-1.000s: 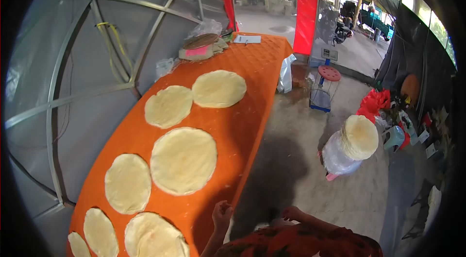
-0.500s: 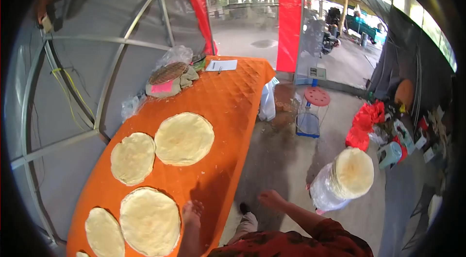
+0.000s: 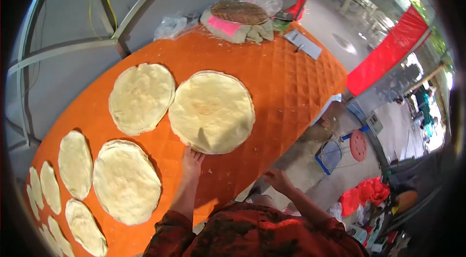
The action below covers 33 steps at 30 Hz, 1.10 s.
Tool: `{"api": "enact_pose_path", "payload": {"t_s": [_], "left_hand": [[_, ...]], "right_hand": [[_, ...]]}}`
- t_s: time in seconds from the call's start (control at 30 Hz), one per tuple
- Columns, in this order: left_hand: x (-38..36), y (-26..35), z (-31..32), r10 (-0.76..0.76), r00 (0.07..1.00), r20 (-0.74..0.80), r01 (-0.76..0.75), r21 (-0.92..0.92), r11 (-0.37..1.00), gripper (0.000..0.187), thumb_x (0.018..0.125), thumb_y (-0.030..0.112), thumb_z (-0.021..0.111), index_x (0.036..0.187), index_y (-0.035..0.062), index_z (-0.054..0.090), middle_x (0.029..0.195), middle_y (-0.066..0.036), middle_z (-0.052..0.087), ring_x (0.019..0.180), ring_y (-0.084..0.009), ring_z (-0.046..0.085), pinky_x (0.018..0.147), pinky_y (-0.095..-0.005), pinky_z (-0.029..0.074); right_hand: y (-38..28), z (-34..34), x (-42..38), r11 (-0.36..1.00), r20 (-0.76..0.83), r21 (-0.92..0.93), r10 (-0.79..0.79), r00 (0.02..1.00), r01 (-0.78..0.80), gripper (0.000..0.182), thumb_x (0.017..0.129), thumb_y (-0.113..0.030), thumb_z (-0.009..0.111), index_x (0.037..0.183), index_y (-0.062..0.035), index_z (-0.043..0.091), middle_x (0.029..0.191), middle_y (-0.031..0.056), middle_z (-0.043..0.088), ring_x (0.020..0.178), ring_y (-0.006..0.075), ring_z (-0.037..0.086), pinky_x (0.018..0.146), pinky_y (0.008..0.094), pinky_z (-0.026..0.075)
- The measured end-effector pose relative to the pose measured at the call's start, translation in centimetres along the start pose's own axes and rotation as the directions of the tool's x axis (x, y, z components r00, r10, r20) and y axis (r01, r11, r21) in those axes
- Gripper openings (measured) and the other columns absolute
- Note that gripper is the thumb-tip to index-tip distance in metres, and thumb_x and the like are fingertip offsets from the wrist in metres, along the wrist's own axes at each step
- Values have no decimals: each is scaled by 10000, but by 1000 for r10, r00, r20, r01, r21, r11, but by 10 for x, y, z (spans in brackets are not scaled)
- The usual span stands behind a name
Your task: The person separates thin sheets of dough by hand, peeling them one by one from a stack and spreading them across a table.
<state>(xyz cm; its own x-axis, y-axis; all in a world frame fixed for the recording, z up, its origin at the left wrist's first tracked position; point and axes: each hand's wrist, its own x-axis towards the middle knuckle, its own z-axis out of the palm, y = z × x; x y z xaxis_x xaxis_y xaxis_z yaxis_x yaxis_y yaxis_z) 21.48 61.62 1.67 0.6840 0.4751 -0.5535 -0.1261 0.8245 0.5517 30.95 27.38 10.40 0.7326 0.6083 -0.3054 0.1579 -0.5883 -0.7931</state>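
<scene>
A large round flatbread stack (image 3: pixel 213 106) lies on the orange quilted table cover (image 3: pixel 286 92). My left hand (image 3: pixel 193 156) reaches its near edge, fingertips at the rim, fingers apart and not closed round it. Over the table's right edge hangs my right hand (image 3: pixel 275 179), its fingers loosely curled with nothing seen in them. Another flatbread stack (image 3: pixel 141 99) touches the large one on the left. Nearer to me, left of my forearm, is a further flatbread stack (image 3: pixel 127 181). A narrower-looking flatbread (image 3: pixel 75 164) lies beside it, with several more toward the left edge.
At the table's back are a cloth bundle (image 3: pixel 238 33) with a brown round board (image 3: pixel 239 12), plastic bags (image 3: pixel 174 26) and a notepad (image 3: pixel 303 43). On the floor to the right stand a blue scale (image 3: pixel 331 156), a red stool (image 3: pixel 358 145) and red bags (image 3: pixel 364 195).
My view has turned left and down toward the table. My left hand has moved forward to the near edge of the large flatbread stack. The wrapped stack on the floor has left view.
</scene>
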Motion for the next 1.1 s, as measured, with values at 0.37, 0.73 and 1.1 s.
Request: {"api": "enact_pose_path", "payload": {"t_s": [0.37, 0.73, 1.1], "left_hand": [[-3, 3, 97, 175, 959, 225, -150, -123, 981, 737, 797, 338, 678, 1412, 119, 335, 1334, -119, 493, 1231, -306, 490, 1016, -501, 421], [0, -2, 106, 254, 963, 84, -253, -25, 967, 678, 827, 334, 660, 1392, 120, 351, 1332, -92, 492, 1189, -263, 522, 937, -464, 480], [10, 24, 66, 209, 969, 132, -182, -191, 965, 692, 833, 240, 681, 1411, 157, 310, 1322, -100, 489, 1168, -268, 528, 911, -478, 485]], "right_hand": [[-85, -9, 208, 536, 343, -144, -761, 550, 832, 676, 774, -355, 729, 1271, 21, 465, 1317, 223, 483, 1219, 376, 480, 976, 441, 417], [-88, 33, 263, 712, 578, 121, -617, 534, 692, 709, 822, -459, 685, 1287, 17, 440, 1321, 217, 478, 1223, 365, 475, 1000, 415, 406], [-121, 65, 245, 755, 398, 21, -608, 687, 656, 480, 846, -306, 683, 1186, -3, 531, 1182, 176, 579, 1099, 314, 568, 928, 375, 451]]}}
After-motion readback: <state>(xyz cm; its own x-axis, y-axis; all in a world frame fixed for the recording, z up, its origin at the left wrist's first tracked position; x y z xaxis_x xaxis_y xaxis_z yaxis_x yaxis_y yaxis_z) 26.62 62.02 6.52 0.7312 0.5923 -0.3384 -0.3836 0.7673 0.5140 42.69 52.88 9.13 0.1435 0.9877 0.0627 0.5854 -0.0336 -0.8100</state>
